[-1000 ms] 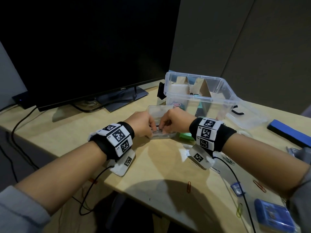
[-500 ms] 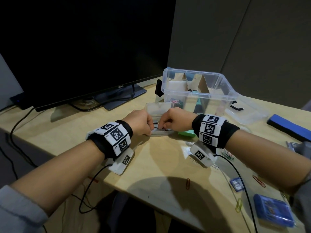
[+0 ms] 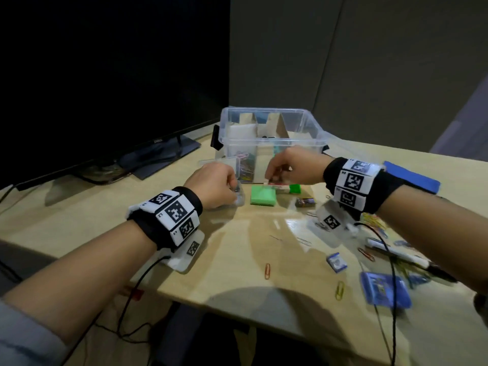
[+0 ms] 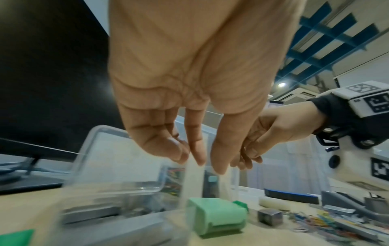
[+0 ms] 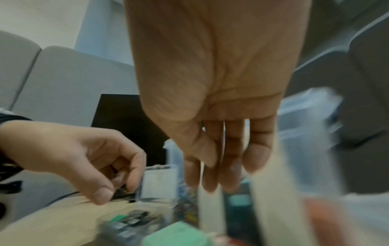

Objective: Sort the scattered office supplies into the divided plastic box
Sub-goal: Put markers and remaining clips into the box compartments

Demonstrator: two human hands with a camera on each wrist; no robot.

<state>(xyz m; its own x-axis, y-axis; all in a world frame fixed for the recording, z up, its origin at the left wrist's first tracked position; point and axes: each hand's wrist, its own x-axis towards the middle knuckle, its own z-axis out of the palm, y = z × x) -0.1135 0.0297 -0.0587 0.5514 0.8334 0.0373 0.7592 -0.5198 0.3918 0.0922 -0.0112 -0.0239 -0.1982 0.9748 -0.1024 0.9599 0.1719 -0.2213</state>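
Observation:
The divided clear plastic box (image 3: 269,140) stands at the back of the table. In front of it my left hand (image 3: 235,190) grips the edge of a small clear case (image 3: 240,200) whose lid stands up; grey strips lie inside the case (image 4: 118,211). My right hand (image 3: 273,178) hangs fingers-down over a white and red stick with a green cap (image 3: 284,188); whether it touches the stick I cannot tell. In the right wrist view my right hand (image 5: 210,179) has straight fingers and holds nothing I can see. A green sticky-note pad (image 3: 262,195) lies between the hands.
A dark monitor (image 3: 105,75) fills the back left. Right of the pad lies a small dark block (image 3: 305,202). Loose paper clips (image 3: 267,270), a blue flat box (image 3: 385,289), a small blue case (image 3: 336,262) and a pen (image 3: 396,254) lie near the front right edge.
My right hand has let go of the small clear case and moved right, over the white stick. My left hand stays on the case. The head view has swung right.

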